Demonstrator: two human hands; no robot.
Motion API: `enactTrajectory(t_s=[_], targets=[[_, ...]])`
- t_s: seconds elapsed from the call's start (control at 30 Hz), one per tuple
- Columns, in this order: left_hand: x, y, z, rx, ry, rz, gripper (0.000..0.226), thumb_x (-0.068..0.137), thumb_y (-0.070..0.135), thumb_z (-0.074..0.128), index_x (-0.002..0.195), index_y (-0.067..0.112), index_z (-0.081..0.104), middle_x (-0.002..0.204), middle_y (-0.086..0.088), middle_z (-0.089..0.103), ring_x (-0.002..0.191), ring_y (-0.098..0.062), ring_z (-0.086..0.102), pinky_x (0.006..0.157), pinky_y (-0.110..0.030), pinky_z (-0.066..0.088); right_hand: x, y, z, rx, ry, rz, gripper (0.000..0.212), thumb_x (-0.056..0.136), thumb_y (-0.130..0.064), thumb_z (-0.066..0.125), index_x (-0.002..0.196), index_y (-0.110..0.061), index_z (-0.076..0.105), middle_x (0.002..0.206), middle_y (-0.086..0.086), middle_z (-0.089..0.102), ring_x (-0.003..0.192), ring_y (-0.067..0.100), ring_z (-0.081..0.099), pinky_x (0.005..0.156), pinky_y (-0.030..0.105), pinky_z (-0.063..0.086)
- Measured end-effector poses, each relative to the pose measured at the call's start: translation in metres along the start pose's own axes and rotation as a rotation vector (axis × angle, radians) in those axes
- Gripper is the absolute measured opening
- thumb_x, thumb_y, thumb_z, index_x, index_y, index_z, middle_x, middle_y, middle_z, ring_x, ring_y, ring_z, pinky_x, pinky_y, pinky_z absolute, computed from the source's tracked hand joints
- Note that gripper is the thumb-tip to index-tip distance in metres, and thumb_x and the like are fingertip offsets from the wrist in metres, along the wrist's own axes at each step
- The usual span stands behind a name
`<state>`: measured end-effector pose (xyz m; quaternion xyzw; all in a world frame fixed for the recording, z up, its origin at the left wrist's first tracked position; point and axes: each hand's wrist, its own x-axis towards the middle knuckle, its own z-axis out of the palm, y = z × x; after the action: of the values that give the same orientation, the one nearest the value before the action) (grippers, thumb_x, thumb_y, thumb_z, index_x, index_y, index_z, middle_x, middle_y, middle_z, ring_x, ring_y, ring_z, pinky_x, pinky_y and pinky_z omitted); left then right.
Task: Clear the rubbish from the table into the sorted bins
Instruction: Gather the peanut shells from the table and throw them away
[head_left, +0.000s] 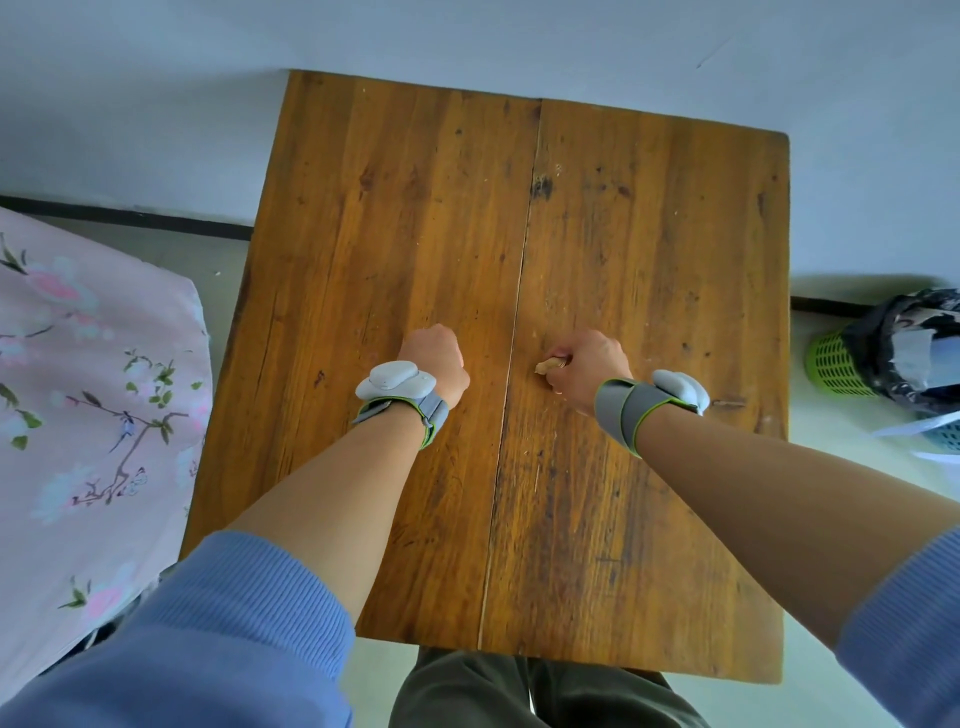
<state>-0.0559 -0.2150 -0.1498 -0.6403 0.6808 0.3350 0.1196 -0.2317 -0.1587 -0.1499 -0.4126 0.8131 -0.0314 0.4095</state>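
We pinch tan scrap (548, 365) in right hand (586, 364); long axis left-right, free end pointing left. Left hand (434, 358) fisted, nothing showing.

The desk (623, 234) is scratched wood with a dull sheen. The bedcover (78, 364) is matt printed cloth, the sleeves (234, 623) ribbed knit. Fabric straps (623, 410) carry smooth plastic pods (395, 382). The bin (834, 364) is perforated plastic, its bag (893, 322) glossy. The scrap (550, 365) looks dry, matt.

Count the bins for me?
2: a green bin on the floor right of the table, a blue bin beside it at the picture's edge. Others may be hidden.
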Motion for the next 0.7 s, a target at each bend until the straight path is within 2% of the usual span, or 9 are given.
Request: enactTrajectory(t_s=[0.07,0.17,0.3,0.47,0.53,0.7], targets=[[0.0,-0.001,-0.003,-0.087,0.02,-0.06,0.01,0.081,0.008,0.067,0.089,0.008,0.074,0.094,-0.008,0.072,0.084,-0.027,0.069,0.064,-0.029,0.052,0.0,0.003,-0.001,0.015,-0.009,0.004,0.018,0.085,-0.015,0.063,0.096,-0.021,0.076,0.09,0.009,0.072,0.084,0.029,0.069,0.075,0.04,0.061],[-0.004,-0.001,-0.01,-0.252,0.058,-0.159,0.008,0.077,0.004,0.068,0.073,0.012,0.069,0.084,-0.007,0.072,0.077,-0.026,0.069,0.062,-0.028,0.054,-0.004,0.013,-0.007,0.037,-0.012,0.019,0.015,0.085,-0.016,0.064,0.092,-0.02,0.077,0.088,0.009,0.072,0.081,0.03,0.07,0.073,0.041,0.061],[-0.011,-0.006,-0.029,-0.4,0.099,-0.249,0.02,0.069,0.003,0.068,0.056,0.016,0.063,0.074,-0.009,0.073,0.072,-0.03,0.072,0.071,-0.041,0.062,-0.011,0.017,-0.018,0.055,-0.016,0.048,0.012,0.087,-0.017,0.065,0.085,-0.019,0.076,0.084,0.009,0.073,0.08,0.029,0.071,0.073,0.042,0.061],[-0.039,0.007,-0.062,-0.415,0.107,-0.237,0.017,0.067,-0.001,0.064,0.057,0.012,0.063,0.07,-0.011,0.072,0.065,-0.03,0.068,0.07,-0.049,0.061,-0.035,0.003,-0.047,0.1,-0.022,0.034,0.013,0.088,-0.02,0.065,0.085,-0.018,0.077,0.081,0.007,0.074,0.076,0.027,0.072,0.07,0.039,0.062],[-0.049,0.019,-0.075,-0.421,0.094,-0.199,0.014,0.066,-0.003,0.06,0.058,0.009,0.063,0.075,-0.015,0.074,0.06,-0.028,0.065,0.071,-0.051,0.061,-0.046,-0.004,-0.063,0.116,-0.014,0.02,0.014,0.089,-0.02,0.064,0.087,-0.015,0.077,0.08,0.007,0.074,0.076,0.026,0.072,0.07,0.037,0.062],[-0.082,0.06,-0.109,-0.315,0.018,-0.034,0.013,0.074,-0.004,0.057,0.073,0.007,0.062,0.086,-0.027,0.072,0.057,-0.027,0.061,0.07,-0.037,0.059,-0.083,-0.01,-0.1,0.147,0.052,0.005,0.017,0.091,-0.021,0.064,0.086,-0.01,0.076,0.078,0.008,0.073,0.067,0.021,0.069,0.063,0.028,0.058]])
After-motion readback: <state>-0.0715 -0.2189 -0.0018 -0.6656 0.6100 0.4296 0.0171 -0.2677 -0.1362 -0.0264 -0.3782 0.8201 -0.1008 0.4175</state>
